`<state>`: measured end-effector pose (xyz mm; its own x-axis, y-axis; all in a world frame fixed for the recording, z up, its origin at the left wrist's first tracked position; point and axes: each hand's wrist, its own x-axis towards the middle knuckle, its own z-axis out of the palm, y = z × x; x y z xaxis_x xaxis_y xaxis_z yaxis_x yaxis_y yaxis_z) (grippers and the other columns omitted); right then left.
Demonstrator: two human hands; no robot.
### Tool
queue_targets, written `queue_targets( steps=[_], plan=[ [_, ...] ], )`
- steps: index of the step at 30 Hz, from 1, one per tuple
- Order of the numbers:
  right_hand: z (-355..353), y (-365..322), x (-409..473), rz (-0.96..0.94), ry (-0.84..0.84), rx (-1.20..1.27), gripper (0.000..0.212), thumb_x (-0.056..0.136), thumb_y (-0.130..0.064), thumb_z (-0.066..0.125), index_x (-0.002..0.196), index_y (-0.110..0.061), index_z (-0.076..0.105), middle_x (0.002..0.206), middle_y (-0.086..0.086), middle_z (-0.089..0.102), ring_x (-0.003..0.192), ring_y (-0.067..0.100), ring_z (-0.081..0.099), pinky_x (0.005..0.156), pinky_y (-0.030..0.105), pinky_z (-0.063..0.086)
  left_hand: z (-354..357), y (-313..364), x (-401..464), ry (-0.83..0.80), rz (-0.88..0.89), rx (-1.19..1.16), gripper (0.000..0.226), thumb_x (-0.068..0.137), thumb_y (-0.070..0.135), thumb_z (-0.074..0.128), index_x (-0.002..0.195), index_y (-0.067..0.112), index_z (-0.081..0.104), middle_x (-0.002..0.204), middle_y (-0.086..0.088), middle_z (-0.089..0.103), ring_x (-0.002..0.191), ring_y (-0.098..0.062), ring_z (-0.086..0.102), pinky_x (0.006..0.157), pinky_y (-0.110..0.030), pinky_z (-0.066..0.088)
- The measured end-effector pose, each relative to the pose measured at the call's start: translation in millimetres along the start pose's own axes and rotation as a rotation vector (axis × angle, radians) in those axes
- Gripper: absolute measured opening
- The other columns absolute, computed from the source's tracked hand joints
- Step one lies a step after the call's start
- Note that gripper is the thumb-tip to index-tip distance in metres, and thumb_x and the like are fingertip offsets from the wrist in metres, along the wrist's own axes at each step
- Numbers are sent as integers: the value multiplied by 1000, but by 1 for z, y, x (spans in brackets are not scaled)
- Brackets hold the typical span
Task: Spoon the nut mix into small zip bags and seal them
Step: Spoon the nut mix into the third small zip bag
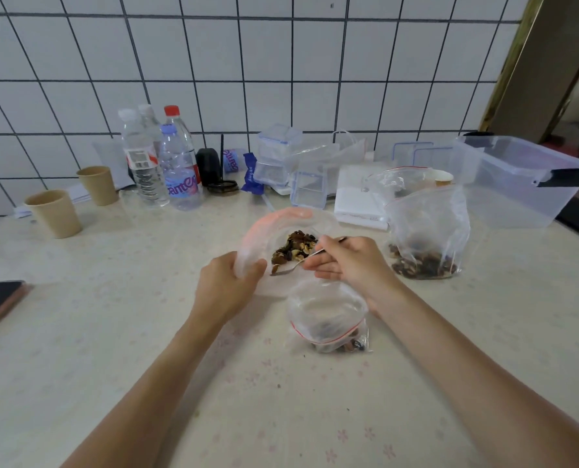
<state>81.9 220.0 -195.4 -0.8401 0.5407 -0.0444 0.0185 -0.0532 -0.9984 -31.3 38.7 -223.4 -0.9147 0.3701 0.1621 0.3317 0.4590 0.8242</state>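
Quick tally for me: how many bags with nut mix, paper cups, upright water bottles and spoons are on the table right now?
Bags with nut mix: 4, the big bag, the small zip bag, one at right and one behind it
Tan paper cups: 2
Upright water bottles: 4
Spoons: 1
Total: 11

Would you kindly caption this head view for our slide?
Left hand holds the nut bag open; right hand spoons mix beside a small zip bag.
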Motion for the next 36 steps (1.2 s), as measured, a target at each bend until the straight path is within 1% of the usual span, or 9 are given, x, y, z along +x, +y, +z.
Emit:
queue_targets(
  steps=[4, 9, 15, 19, 22, 24, 27, 33, 36],
  plan=[
    [8, 3, 10, 76, 15, 65, 27, 106, -21, 58, 99, 3, 67, 87, 21, 79, 86, 28, 80, 74, 29, 65, 2, 4, 0, -29, -38, -248, 10, 94, 26, 71, 94, 18, 76, 89, -7, 76, 85, -31, 72, 73, -50, 62],
    [4, 5, 22, 201, 71, 199, 29, 106, -19, 57, 110, 9, 66, 89, 24, 78, 83, 30, 80, 74, 34, 66, 2, 6, -1, -84, -45, -412, 12, 96, 16, 69, 95, 25, 75, 94, -7, 76, 87, -25, 73, 64, -35, 64],
    [-1, 8, 30, 251, 90, 174, 31, 107, -19, 56, 113, 10, 67, 93, 22, 79, 86, 28, 80, 77, 35, 65, 2, 9, 0, -75, -82, -472, 15, 96, 14, 68, 92, 27, 75, 89, -3, 76, 77, -15, 74, 58, -27, 60],
    [-1, 6, 31, 230, 88, 92, 30, 105, -21, 58, 113, 6, 69, 91, 18, 80, 87, 26, 80, 81, 37, 63, 3, 8, -1, -55, -95, -497, 9, 96, 16, 68, 92, 20, 76, 84, -6, 75, 73, -18, 74, 55, -31, 60],
    [0, 5, 31, 210, 73, 28, 29, 104, -21, 59, 114, 4, 68, 89, 16, 80, 86, 25, 80, 81, 38, 62, 2, 7, 1, 55, -83, -350, 10, 96, 20, 65, 88, 16, 71, 82, -6, 72, 65, -19, 72, 50, -35, 61],
    [-1, 6, 30, 195, 86, 11, 27, 102, -20, 60, 109, 4, 70, 87, 16, 80, 85, 25, 80, 84, 41, 63, -1, 8, 3, 79, -105, -309, 12, 95, 20, 62, 90, 11, 69, 86, -7, 70, 69, -22, 72, 50, -36, 61],
    [-2, 8, 29, 165, 109, 3, 25, 100, -19, 61, 102, 3, 72, 85, 15, 80, 83, 25, 80, 87, 41, 62, -2, 10, 3, 21, -204, -421, 14, 96, 19, 59, 95, 7, 68, 96, -12, 68, 81, -29, 72, 51, -35, 61],
    [4, 11, 27, 179, 30, 88, 29, 102, -21, 63, 101, 7, 71, 89, 20, 79, 84, 27, 80, 68, 29, 64, 0, 10, -1, -63, -265, -509, 12, 93, 19, 71, 99, 8, 69, 100, -14, 72, 84, -28, 74, 54, -32, 61],
    [2, 11, 31, 191, 82, 101, 30, 103, -20, 61, 105, 8, 71, 89, 18, 80, 86, 26, 80, 81, 35, 64, -3, 9, 0, -68, -268, -523, 12, 92, 14, 70, 102, 7, 70, 102, -14, 73, 87, -27, 74, 54, -31, 60]
  ],
)
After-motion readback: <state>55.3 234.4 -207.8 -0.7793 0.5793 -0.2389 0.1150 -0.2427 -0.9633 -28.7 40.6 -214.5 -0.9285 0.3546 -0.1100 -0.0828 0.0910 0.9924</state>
